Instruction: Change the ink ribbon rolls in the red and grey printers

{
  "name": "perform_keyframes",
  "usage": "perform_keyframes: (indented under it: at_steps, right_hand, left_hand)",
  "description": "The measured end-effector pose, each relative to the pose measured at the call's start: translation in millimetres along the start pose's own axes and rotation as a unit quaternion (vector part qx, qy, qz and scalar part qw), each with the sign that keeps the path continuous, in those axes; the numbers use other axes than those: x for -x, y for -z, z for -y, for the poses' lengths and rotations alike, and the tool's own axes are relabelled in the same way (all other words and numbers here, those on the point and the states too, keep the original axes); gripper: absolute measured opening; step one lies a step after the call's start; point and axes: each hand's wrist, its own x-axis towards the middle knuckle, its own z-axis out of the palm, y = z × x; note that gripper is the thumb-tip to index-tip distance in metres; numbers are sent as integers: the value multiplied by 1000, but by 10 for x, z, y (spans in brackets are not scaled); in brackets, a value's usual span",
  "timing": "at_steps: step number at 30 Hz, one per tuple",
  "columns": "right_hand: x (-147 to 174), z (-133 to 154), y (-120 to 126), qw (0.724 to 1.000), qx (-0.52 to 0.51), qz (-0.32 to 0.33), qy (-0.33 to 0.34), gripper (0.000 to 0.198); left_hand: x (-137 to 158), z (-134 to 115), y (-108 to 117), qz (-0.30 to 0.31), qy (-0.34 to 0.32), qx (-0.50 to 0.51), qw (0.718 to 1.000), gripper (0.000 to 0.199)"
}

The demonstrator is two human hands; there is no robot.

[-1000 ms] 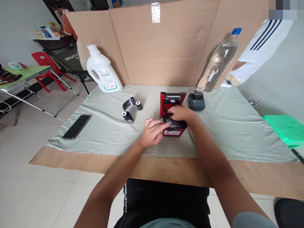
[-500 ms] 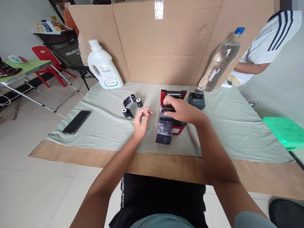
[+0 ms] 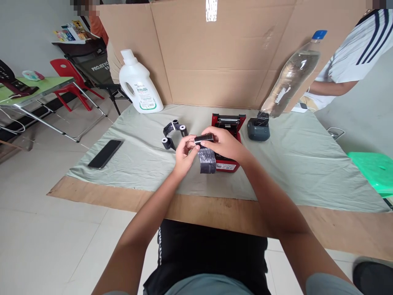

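Observation:
A roll of glossy black ribbon (image 3: 204, 139) is held up between my two hands, with a loose wrinkled strip (image 3: 208, 162) hanging below it. My left hand (image 3: 185, 153) is closed on the roll's left end. My right hand (image 3: 226, 143) grips the other end, thumb in front and fingers over the top. Just behind and below the right hand stands a red and black machine (image 3: 227, 166), its lid (image 3: 229, 119) raised; the hand covers part of its inside. Left of it, more black ribbon rolls (image 3: 168, 143) with white cores lie joined by their strip on the cloth.
A dark grey device (image 3: 258, 130) stands right of the machine, below a leaning water bottle (image 3: 291, 80). A white jug (image 3: 141, 88) stands back left, a phone (image 3: 106, 154) lies at left. Cardboard (image 3: 215, 53) closes off the back. People are beyond it.
My right hand has lifted the ribbon roll from over the machine and brought it left. My left hand has moved right and taken the roll's end. The view has shifted slightly.

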Motion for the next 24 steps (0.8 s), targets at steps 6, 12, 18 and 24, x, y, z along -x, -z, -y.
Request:
perform_keyframes:
  at_steps: [6, 12, 18, 24]
  right_hand:
    - [3, -14, -121, 998, 11, -25, 62, 17]
    - [-4, -27, -159, 996, -19, -48, 75, 22]
    - [-11, -50, -208, 996, -51, -50, 54, 20]
    - [-55, -154, -212, 982, -167, -89, -4, 33]
  left_hand:
    - [-5, -6, 5, 8, 15, 24, 1000, 43]
    - [-33, 12, 21, -3, -12, 52, 999, 41]
    - [-40, 45, 33, -12, -17, 48, 999, 40]
    - [-4, 81, 55, 22, -74, -9, 997, 38]
